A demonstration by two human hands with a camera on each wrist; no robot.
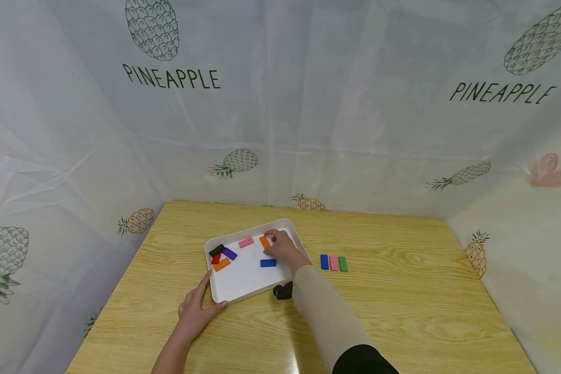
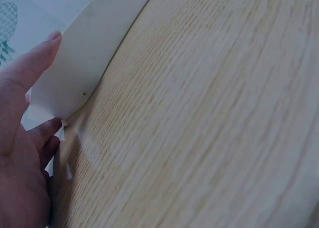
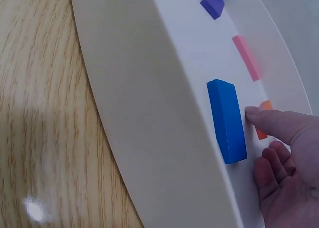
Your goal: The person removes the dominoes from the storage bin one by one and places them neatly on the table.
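Centre of the head view, the white tray (image 1: 243, 284) lies at a slant on the wooden table (image 1: 411, 301), well inside its edges. Around its lower-left corner, the left hand (image 1: 196, 312) spreads its fingers and thumb. Toward its upper right, the right hand (image 1: 282, 246) brackets an orange block (image 1: 264, 242) between thumb and forefinger; whether they pinch it, I cannot tell. White tray floor separates the nearby blue block (image 1: 268, 263) from the lower rim; bare wood stretches rightward.

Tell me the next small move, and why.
Probably have the right hand close its fingers on the orange block beside them: they are close to it, no firm grip shows, and the left hand rests against the white tray.
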